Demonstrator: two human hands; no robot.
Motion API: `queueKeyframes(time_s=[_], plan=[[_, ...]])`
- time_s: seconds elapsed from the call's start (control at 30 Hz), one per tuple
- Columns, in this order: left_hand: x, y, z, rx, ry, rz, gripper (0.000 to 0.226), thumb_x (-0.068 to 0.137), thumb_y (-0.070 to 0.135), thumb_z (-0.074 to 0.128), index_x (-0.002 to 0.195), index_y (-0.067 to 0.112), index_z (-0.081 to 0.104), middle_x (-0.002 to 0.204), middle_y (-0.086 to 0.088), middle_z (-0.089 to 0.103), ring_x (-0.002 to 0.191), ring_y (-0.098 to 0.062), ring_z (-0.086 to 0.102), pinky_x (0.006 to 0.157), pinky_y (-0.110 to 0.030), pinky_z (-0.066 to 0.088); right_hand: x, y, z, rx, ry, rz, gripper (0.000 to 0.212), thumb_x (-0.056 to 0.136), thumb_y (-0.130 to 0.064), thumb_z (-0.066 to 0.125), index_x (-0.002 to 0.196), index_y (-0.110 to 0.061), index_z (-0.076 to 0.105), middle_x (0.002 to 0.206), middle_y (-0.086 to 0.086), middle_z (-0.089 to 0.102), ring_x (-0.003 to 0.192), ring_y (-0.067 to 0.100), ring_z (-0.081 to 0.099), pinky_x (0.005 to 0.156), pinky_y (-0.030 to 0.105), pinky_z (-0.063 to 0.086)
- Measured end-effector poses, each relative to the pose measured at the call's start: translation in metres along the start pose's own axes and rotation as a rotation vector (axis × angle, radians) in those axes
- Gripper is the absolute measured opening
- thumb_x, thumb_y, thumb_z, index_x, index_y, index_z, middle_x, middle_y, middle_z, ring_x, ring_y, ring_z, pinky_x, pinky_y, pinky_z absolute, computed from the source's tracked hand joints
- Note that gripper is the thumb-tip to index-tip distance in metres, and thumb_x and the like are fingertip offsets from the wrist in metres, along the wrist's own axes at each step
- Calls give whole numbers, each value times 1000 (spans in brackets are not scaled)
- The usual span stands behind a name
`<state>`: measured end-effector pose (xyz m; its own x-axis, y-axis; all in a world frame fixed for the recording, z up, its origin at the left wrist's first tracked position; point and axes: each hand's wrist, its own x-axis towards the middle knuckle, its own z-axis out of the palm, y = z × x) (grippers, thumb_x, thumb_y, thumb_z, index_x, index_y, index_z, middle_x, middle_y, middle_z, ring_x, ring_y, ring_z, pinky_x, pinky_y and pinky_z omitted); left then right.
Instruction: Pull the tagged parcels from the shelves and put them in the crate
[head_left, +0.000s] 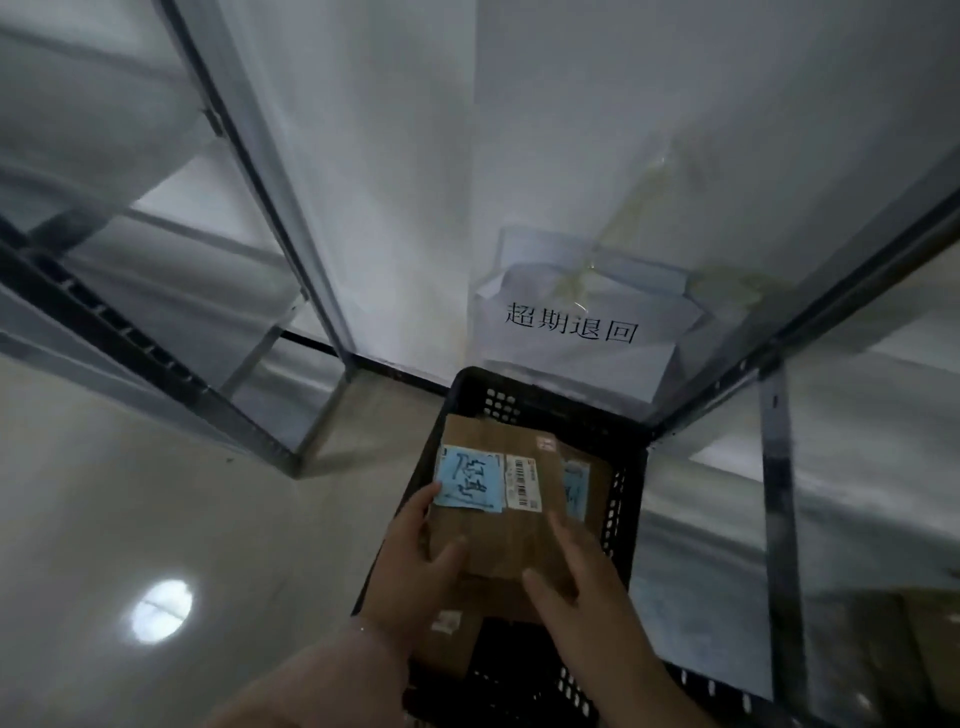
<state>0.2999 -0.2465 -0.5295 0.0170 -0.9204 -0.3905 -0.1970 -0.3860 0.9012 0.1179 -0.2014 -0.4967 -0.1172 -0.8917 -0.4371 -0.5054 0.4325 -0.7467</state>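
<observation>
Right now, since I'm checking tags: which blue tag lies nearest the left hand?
The larger blue tag, left of the barcode label; the other blue tag sits right of it.

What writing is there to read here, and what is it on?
"超期退回": printed on the paper sign.
Blue tag on the parcel: handwritten marks, not legible.
Barcode label on the parcel: print too small.
Second blue tag: blurred.
Red sticker: too small.
</observation>
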Motion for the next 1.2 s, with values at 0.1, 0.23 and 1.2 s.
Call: queueKeyframes(time_s=[0.1,0.23,1.2], plan=[[56,-17,11,-11,-70,-16,61,85,1,63,137,29,44,133,-1,53,116,-15,58,89,-37,57,26,9,12,-13,49,46,66,93,-44,55,146,-51,17,150,-27,11,134,-10,10,110,15,13],[117,-48,26,113,-92,20,62,86,10,65,133,43,42,133,5,51,114,-10,56,81,-16,53,51,28,17,-26,67,95,64,92,-52,50,144,-57,14,148,-32,4,141,-5,2,114,24,11],[-69,57,6,993,-13,717,65,84,53,48,142,25,44,149,-4,43,137,-27,37,109,-50,36,-84,5,-30,-598,252,-315,79,90,-55,48,153,-30,9,161,-3,10,148,14,4,120,38,12]])
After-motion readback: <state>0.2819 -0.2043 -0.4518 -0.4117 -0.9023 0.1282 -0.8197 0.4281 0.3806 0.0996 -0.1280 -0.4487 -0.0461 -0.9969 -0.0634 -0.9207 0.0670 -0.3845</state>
